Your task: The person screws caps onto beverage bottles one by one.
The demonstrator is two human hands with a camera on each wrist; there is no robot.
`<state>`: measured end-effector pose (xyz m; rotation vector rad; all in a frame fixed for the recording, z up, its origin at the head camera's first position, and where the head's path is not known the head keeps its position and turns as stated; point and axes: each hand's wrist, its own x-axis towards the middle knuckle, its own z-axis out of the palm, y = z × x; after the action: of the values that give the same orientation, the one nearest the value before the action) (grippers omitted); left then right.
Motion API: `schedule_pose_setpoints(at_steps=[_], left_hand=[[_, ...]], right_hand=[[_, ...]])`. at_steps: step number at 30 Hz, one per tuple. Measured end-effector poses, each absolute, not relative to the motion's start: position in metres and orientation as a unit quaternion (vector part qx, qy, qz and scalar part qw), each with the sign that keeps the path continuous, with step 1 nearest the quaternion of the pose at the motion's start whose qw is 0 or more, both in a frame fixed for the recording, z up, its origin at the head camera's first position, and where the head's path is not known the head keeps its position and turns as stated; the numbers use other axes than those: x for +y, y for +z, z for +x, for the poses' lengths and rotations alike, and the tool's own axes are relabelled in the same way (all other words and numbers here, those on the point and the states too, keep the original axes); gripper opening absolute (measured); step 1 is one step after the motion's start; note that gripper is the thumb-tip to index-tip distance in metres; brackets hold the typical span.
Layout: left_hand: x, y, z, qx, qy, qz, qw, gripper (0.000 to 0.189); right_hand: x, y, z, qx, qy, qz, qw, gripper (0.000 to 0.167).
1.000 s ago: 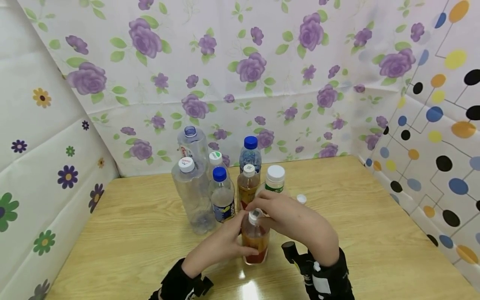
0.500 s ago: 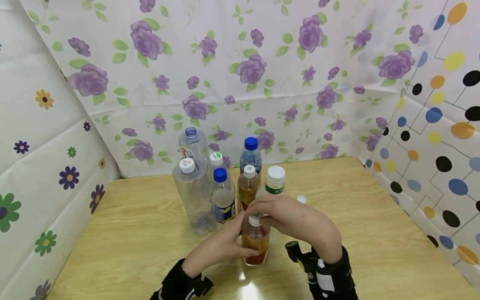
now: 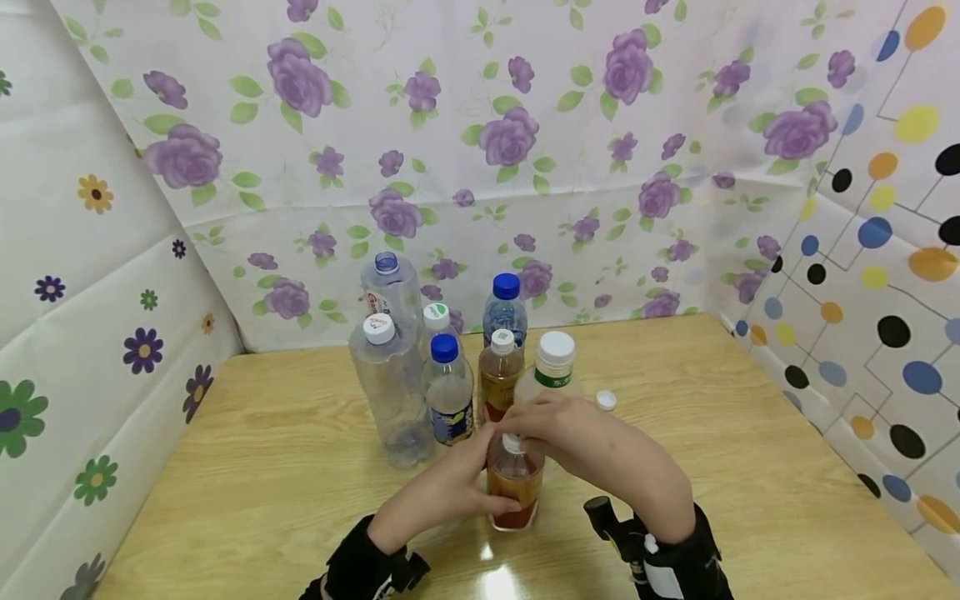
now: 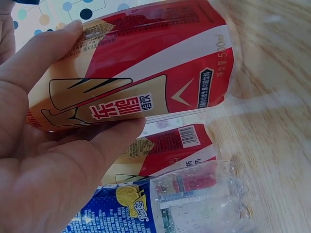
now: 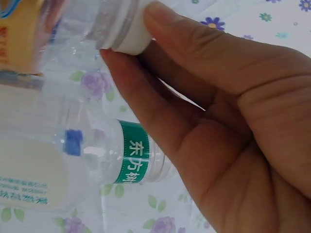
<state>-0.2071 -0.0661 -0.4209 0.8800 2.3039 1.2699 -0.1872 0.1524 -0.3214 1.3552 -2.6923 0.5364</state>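
On the table's near side stands a plastic drink bottle (image 3: 514, 487) with a red and gold label, upright. My left hand (image 3: 442, 492) grips its body from the left; in the left wrist view the thumb and fingers (image 4: 53, 46) wrap the label's upper part. The bottle's white cap (image 5: 131, 29) is pinched between the thumb and fingers of my right hand (image 3: 588, 442), which covers most of it from above in the head view. Right behind stands a similar amber bottle (image 3: 501, 371), beside a white-capped bottle with a green band (image 3: 555, 375).
Left of the hands are a blue-capped bottle (image 3: 450, 396) and a tall clear bottle (image 3: 390, 383) with a white cap. Farther back stand an uncapped clear bottle (image 3: 392, 287) and another blue-capped one (image 3: 506, 308). A white cap (image 3: 606, 400) shows at the right.
My right hand has closed in over the cap, whose top showed a second ago and is now mostly covered. The right wrist has shifted slightly right; the left hand keeps its grip.
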Motion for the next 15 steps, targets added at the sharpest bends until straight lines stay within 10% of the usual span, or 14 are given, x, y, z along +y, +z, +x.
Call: schedule_pose_setpoints(at_steps=[15], left_hand=[[-0.062, -0.422, -0.207, 0.830, 0.439, 0.294, 0.180, 0.095]], right_hand=[[0.143, -0.333, -0.171, -0.902, 0.119, 0.387, 0.151, 0.042]])
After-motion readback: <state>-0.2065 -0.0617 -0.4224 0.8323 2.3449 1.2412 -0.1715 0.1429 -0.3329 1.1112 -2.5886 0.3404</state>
